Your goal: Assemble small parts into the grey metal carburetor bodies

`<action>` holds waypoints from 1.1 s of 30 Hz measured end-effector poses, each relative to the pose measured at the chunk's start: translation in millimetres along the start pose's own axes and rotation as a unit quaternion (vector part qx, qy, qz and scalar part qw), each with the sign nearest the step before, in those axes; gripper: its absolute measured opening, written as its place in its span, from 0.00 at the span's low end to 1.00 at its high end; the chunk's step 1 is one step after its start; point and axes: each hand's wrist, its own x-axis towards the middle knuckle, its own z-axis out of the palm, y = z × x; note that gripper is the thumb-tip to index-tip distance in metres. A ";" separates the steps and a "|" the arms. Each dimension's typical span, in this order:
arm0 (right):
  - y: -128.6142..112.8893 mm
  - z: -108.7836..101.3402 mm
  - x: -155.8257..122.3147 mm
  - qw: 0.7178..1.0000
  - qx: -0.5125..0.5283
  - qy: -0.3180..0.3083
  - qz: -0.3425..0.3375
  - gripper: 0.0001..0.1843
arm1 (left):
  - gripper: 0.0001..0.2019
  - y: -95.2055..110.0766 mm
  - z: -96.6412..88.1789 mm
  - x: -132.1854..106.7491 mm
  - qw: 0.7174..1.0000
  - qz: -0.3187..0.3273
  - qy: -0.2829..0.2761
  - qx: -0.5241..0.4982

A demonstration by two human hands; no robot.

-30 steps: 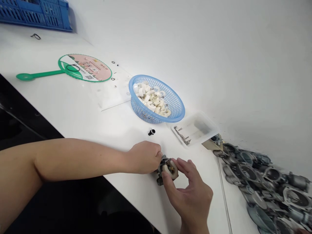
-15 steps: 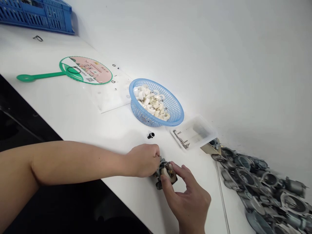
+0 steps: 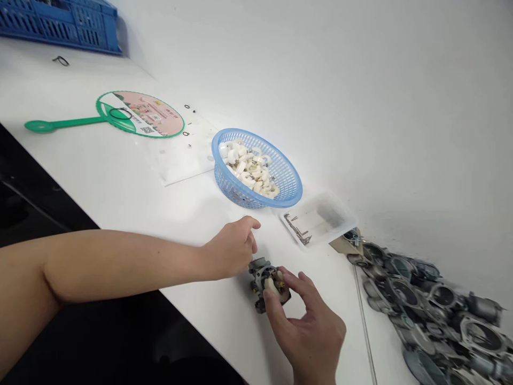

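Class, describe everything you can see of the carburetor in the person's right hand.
The small carburetor has a dull grey cast-metal body with a rounded white part, probably a float, set against it, and brownish marks beside that. Its fingers and thumb of the right hand hold it, low over the white table; whether it touches the table cannot be told. The left hand is beside it, apparently not touching.

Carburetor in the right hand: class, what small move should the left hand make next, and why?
Probably bring the left hand back onto the carburetor to steady it: that hand is apart from it, so only the right hand is holding it, with the fingers around its white plastic part.
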 end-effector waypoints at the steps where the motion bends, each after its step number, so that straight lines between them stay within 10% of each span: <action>1: 0.5 0.2 -0.1 1.000 0.000 0.002 -0.005 0.13 | 0.15 0.1 -0.4 -0.2 1.000 0.015 0.005 0.001; 15: 3.8 -0.8 -0.3 1.000 0.005 -0.007 -0.023 0.13 | 0.09 -6.9 1.5 0.5 0.988 0.154 0.018 0.026; 26: 2.4 -0.3 -0.7 1.000 0.013 -0.006 -0.008 0.13 | 0.09 -7.0 2.9 -0.5 0.925 0.316 0.157 0.140; 33: 3.4 -1.3 -1.2 1.000 0.017 -0.012 -0.006 0.14 | 0.07 -5.9 4.4 -9.3 0.915 0.386 0.103 0.057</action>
